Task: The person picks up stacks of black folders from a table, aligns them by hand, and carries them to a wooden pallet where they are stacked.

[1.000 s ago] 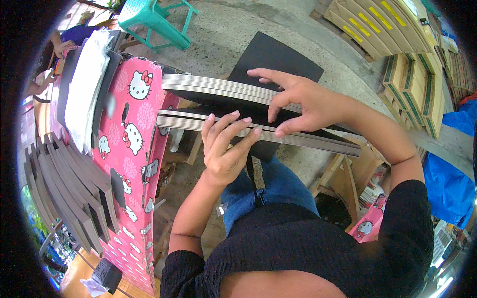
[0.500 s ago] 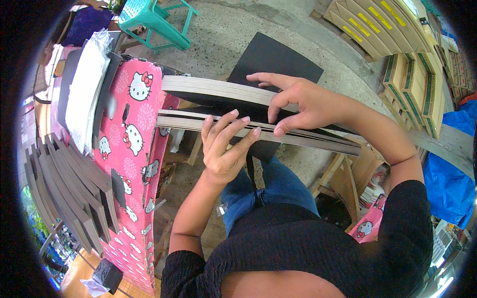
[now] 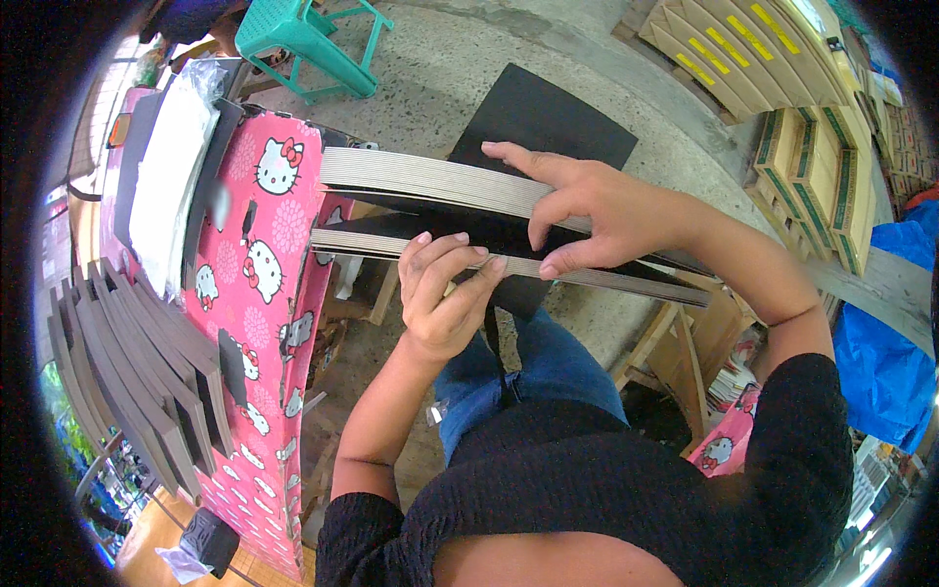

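Observation:
A thick stack of grey boards (image 3: 421, 181) with black faces juts out sideways from the pink cartoon-printed table (image 3: 264, 254). It is parted into an upper bundle and a lower bundle (image 3: 372, 245). My right hand (image 3: 587, 205) grips the upper bundle, fingers over its top and thumb under it at the gap. My left hand (image 3: 445, 293) holds the near edge of the lower bundle, fingers curled over it. A black sheet (image 3: 543, 117) shows beyond the stack.
Fanned grey-and-black boards (image 3: 127, 372) lie on the table's left part, with a white pile (image 3: 166, 176) behind them. A green plastic stool (image 3: 303, 39) stands on the concrete floor. Stacked cartons (image 3: 782, 88) sit at the right, next to a blue tarp (image 3: 880, 352).
The right hand has lifted the upper bundle slightly, widening the gap. The left hand's fingers stay on the lower bundle's edge.

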`<action>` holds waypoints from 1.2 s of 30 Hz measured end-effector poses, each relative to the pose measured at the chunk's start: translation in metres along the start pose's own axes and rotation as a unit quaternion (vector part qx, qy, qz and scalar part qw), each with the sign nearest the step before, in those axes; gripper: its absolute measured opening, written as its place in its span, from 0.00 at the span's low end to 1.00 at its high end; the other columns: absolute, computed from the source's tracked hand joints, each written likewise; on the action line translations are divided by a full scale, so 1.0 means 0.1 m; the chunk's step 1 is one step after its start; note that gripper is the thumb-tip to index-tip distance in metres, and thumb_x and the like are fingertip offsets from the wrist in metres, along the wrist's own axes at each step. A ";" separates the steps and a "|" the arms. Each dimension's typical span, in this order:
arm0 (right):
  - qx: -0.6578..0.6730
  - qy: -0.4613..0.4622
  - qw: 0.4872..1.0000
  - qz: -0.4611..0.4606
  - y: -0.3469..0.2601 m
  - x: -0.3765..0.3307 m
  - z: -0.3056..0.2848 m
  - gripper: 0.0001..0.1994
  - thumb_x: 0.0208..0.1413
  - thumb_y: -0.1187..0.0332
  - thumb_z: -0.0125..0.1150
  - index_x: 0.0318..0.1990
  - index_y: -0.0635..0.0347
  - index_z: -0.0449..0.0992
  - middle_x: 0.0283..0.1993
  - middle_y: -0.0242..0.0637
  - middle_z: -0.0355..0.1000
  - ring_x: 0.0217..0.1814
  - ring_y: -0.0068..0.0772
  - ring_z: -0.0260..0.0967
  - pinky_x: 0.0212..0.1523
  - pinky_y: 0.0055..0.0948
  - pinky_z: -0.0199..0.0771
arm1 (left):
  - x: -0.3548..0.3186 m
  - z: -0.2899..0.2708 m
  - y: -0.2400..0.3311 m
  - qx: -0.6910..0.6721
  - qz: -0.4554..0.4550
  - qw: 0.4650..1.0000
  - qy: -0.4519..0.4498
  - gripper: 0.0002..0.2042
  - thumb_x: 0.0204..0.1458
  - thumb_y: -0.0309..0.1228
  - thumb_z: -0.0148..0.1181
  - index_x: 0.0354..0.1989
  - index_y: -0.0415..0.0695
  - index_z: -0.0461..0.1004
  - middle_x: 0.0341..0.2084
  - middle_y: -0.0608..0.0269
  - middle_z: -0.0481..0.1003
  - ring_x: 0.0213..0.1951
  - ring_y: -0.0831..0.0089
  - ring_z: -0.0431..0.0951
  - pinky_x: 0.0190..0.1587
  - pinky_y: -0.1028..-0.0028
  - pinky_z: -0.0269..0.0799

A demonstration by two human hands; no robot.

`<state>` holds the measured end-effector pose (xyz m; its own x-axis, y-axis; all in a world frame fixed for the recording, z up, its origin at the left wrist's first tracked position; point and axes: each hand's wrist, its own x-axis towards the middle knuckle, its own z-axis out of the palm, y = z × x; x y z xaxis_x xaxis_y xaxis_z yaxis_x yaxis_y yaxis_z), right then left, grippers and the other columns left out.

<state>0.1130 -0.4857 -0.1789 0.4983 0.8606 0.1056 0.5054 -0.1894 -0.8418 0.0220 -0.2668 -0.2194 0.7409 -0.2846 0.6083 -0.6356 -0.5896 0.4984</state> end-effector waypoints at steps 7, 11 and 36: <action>0.061 -0.027 0.997 0.037 0.00 0.01 -0.01 0.08 0.39 0.64 0.66 0.24 0.55 0.75 0.64 0.60 0.46 0.60 0.54 0.57 0.56 0.37 0.58 | 0.03 0.00 0.00 0.002 0.003 1.000 0.000 0.10 0.29 0.23 0.68 0.23 0.46 0.77 0.31 0.63 0.74 0.38 0.63 0.74 0.50 0.60 0.61; 0.054 -0.015 0.998 0.024 0.03 0.01 0.00 0.07 0.39 0.65 0.65 0.24 0.55 0.75 0.64 0.60 0.47 0.61 0.53 0.55 0.56 0.37 0.59 | 0.03 0.00 -0.01 -0.003 0.001 1.000 -0.001 0.09 0.29 0.23 0.68 0.23 0.46 0.77 0.31 0.62 0.74 0.37 0.63 0.74 0.50 0.60 0.61; -0.211 -0.087 0.923 0.309 -0.24 0.01 0.14 0.43 0.36 0.63 0.68 0.59 0.63 0.47 0.36 0.55 0.70 0.35 0.59 0.69 0.33 0.45 0.70 | -0.01 -0.26 0.25 0.059 -0.021 0.990 -0.125 0.09 0.34 0.32 0.64 0.28 0.52 0.76 0.23 0.71 0.73 0.28 0.71 0.71 0.47 0.65 0.56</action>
<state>0.0916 -0.4733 -0.1660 0.6818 0.5821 -0.4430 0.4103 -0.8057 -0.4272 -0.0004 -0.2620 -0.1913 0.8065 -0.4274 0.4086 -0.5839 -0.6846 0.4363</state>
